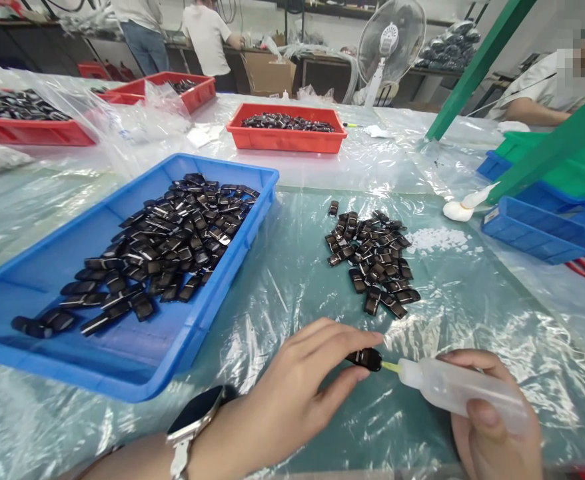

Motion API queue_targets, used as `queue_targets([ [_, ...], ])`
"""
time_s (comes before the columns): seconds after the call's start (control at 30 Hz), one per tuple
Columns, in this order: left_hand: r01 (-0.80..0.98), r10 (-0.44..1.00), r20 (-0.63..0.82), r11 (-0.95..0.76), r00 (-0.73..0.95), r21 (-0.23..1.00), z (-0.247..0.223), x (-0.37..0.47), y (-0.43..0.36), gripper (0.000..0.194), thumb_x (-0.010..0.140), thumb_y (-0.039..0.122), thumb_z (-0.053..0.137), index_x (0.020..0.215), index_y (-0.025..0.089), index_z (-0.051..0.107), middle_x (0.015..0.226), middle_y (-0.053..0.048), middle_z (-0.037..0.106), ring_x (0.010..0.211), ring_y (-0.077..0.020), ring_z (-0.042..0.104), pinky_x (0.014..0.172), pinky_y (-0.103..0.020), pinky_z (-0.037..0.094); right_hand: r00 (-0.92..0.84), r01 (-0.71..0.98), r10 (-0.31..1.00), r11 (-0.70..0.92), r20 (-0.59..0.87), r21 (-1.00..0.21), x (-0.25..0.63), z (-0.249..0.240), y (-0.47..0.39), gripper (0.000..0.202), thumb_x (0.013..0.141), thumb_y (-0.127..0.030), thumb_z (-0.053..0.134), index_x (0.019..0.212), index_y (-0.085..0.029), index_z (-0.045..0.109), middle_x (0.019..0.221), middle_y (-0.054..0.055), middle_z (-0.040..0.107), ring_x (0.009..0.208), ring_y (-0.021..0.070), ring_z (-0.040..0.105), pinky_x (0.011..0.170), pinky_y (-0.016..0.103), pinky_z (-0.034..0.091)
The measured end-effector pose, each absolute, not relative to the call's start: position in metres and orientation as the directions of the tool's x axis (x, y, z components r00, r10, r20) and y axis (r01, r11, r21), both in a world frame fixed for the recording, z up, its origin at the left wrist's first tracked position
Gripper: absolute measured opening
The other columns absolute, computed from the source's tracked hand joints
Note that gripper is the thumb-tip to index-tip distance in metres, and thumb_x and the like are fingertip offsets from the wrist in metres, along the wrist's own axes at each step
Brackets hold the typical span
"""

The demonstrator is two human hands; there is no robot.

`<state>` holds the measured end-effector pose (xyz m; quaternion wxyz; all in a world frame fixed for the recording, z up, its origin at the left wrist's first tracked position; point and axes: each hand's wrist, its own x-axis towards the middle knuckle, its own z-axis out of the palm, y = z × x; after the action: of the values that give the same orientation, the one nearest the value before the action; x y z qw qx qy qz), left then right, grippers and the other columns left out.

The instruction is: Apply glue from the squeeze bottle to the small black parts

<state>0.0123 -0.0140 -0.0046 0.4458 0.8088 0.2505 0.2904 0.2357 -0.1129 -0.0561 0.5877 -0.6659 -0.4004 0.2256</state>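
Left hand (292, 387) pinches a glossy black piece (365, 359) at the nozzle (391, 367) of a squeeze bottle (465, 388).
The thumb and index finger press on the piece from its two sides; the right hand (510, 447) wraps the translucent bottle, thumb against its side, the thin yellow-green nozzle at the piece's near-right end. Beyond the pinch lies a loose pile of black pieces (372, 257), with white flakes (442, 240) just right of it. Left of the grip, a large blue tray (117, 373) holds more pieces; farther ahead stands a red tray (287, 139). Beyond the bottle, to the right, a blue bin (537, 230) bears a small pale label (491, 215), its writing too small to read, and a slanting green post (482, 67) partly blocks the view behind.
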Motion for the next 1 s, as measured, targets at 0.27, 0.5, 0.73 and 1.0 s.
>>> queue_targets([
  [0.27,0.165,0.661,0.286,-0.532,0.694,0.831,-0.006,0.011,-0.011,0.033,0.101,0.019,0.053,0.133,0.028,0.053,0.119,-0.004,0.066,0.107,-0.0196,0.061,0.091,-0.033,0.053,0.546,0.199,0.812,0.114,0.207,-0.973,0.242,-0.064,-0.108,0.063,0.065,-0.081,0.066,0.089,-0.024,0.062,0.074,0.006,0.061,0.058,0.0227,0.059,0.046,0.032,0.044],
  [0.5,0.293,0.878,0.281,-0.406,0.387,0.866,-0.012,0.008,0.006,0.042,0.102,0.026,0.05,0.144,0.032,0.042,0.121,-0.004,0.065,0.112,-0.0215,0.062,0.092,-0.037,0.053,0.625,-0.092,0.78,0.109,0.027,-0.99,0.234,-0.048,-0.104,0.035,0.092,-0.055,0.055,0.1,-0.023,0.066,0.066,0.001,0.061,0.05,0.0156,0.054,0.048,0.028,0.046],
  [0.73,0.284,0.899,0.241,-0.354,0.365,0.891,-0.012,0.009,0.011,0.029,0.106,0.03,0.04,0.129,0.029,0.056,0.123,-0.007,0.06,0.112,-0.0222,0.061,0.096,-0.04,0.05,0.577,0.304,0.803,-0.041,0.15,-0.952,0.272,-0.027,-0.08,0.047,0.08,-0.048,0.073,0.118,-0.024,0.061,0.122,0.011,0.069,0.118,0.0329,0.062,0.096,0.046,0.051],
  [1.0,0.21,0.844,0.391,-0.485,0.367,0.849,-0.014,0.012,0.009,0.025,0.102,0.023,0.049,0.123,0.028,0.063,0.121,-0.005,0.066,0.119,-0.0239,0.056,0.098,-0.044,0.048,0.652,0.528,0.691,-0.116,0.313,-0.841,0.26,-0.049,-0.082,0.076,0.07,-0.053,0.08,0.129,-0.019,0.045,0.124,0.017,0.054,0.102,0.031,0.059,0.093,0.057,0.046],
])
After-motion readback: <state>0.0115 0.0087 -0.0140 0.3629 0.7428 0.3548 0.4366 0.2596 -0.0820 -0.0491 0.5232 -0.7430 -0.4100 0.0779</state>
